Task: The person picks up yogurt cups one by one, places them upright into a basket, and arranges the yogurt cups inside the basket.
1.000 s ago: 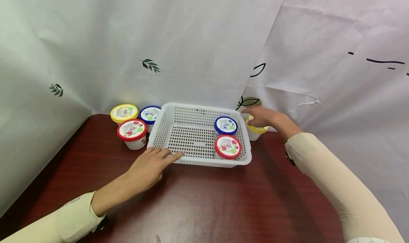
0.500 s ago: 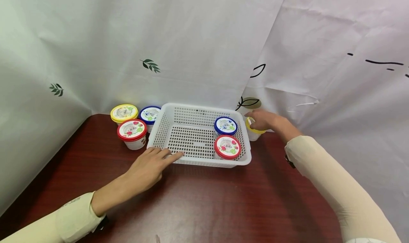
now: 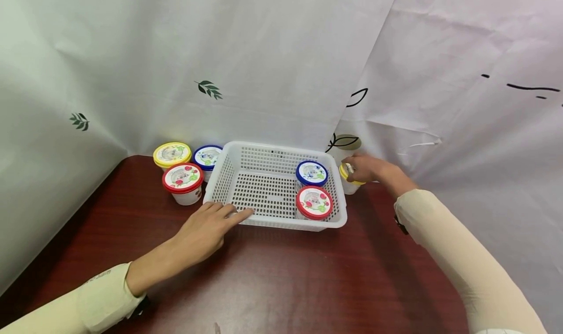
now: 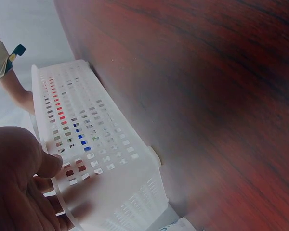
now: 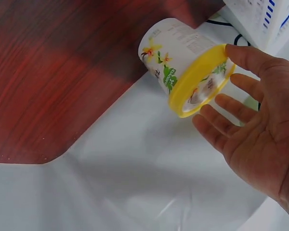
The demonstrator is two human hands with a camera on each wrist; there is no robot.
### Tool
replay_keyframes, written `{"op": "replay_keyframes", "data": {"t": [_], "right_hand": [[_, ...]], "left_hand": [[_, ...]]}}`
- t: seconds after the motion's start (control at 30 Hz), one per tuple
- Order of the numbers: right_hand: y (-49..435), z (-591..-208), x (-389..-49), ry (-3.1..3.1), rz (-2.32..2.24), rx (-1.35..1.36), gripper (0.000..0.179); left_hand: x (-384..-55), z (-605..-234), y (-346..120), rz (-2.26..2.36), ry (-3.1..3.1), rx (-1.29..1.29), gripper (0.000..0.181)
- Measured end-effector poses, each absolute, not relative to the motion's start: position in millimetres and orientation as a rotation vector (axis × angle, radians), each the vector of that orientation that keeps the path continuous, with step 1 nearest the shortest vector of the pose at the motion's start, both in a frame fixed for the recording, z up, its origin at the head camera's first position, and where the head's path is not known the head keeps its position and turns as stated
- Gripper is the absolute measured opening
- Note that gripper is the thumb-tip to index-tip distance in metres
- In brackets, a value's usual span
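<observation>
A white plastic basket [image 3: 268, 220] stands on the table. My left hand [image 3: 206, 230] holds its near left corner; in the left wrist view the thumb lies outside the rim and fingers reach behind it. To the basket's right stands a white tub with a yellow lid [image 5: 202, 79]. My right hand [image 5: 265, 115] is over this tub, thumb at the lid's edge and fingers loosely spread before the lid. Part of the lid is hidden by that hand in the head view. Inside the basket, at its right end, are a blue-lidded tub [image 3: 312, 173] and a red-lidded tub [image 3: 314, 202].
Left of the basket stand three more tubs: yellow-lidded [image 3: 172, 154], red-lidded [image 3: 183, 177] and blue-lidded [image 3: 206, 156]. A pale cloth [image 3: 281, 65] hangs behind the dark red wooden table [image 3: 281, 275] and at its sides.
My right hand has lowered slightly over the yellow-lidded tub by the basket's right side, covering its lid differently. The left hand keeps its place on the basket.
</observation>
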State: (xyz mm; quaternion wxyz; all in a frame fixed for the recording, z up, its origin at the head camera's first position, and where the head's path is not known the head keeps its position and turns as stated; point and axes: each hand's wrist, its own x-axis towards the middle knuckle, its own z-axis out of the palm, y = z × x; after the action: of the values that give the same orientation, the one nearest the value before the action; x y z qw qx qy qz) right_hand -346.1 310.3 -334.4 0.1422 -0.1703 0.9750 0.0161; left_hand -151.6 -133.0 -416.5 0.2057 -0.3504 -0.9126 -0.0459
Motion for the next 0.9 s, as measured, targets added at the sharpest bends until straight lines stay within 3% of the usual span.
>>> {"op": "replay_keyframes", "data": {"t": [0.9], "right_hand": [[313.8, -334.4, -347.7, 2.786, -0.045, -0.404, 0.077]], "left_hand": [[-152.5, -415.9, -133.2, -0.133, -2.553, -0.982, 0.071]]}}
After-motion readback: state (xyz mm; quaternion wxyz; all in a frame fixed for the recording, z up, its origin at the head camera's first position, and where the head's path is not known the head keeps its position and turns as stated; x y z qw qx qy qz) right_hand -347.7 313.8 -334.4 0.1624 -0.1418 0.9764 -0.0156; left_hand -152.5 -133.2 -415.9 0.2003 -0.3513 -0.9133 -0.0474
